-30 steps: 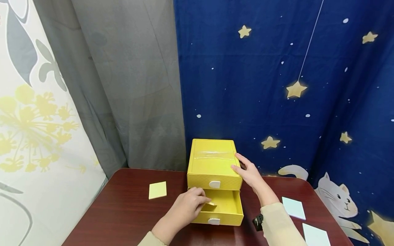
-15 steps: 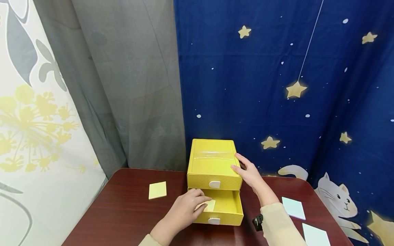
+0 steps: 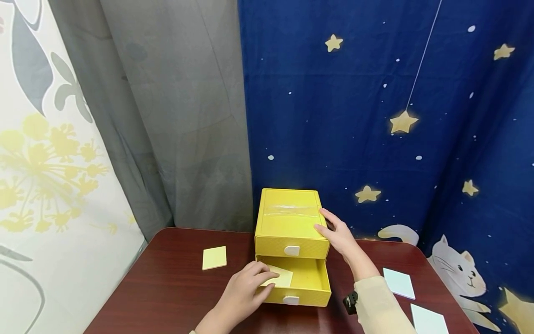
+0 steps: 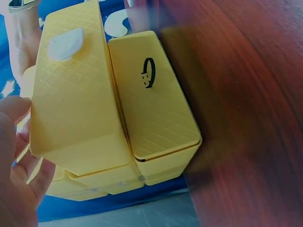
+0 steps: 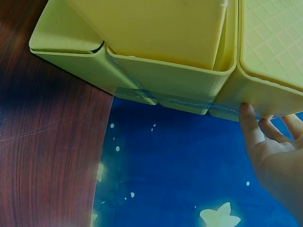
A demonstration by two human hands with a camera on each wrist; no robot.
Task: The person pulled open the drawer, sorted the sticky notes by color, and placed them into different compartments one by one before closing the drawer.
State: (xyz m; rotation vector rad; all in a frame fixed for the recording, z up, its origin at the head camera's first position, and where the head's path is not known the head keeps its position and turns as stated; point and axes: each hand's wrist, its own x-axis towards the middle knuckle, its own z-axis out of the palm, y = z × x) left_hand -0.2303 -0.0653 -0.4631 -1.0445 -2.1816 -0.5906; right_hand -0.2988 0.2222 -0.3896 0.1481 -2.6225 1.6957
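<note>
A yellow stacked drawer unit [image 3: 288, 227] stands on the table, with one drawer [image 3: 313, 273] pulled out below the closed top one. Inside that drawer, at its left, lies a pale yellow sticky note pad [image 3: 284, 277], partly covered by my left hand [image 3: 246, 287]. The left fingers are parted and reach over the drawer's left side, holding nothing. In the left wrist view, the fingers [image 4: 40, 177] are beside the drawer's edge. My right hand [image 3: 340, 236] rests against the unit's right side and top edge; in the right wrist view its fingertips touch the yellow casing [image 5: 270, 97].
Another pale yellow note pad [image 3: 214, 258] lies on the dark red table [image 3: 167, 287] at the left. Two pale blue pads, a farther one [image 3: 398, 283] and a nearer one [image 3: 429, 320], lie at the right. Below the pulled-out drawer is a closed drawer [image 4: 156, 104] with a black mark.
My left hand has let go of the note pad, which now lies flat in the drawer, and has drawn back left and down with fingers parted. The right hand stays in place.
</note>
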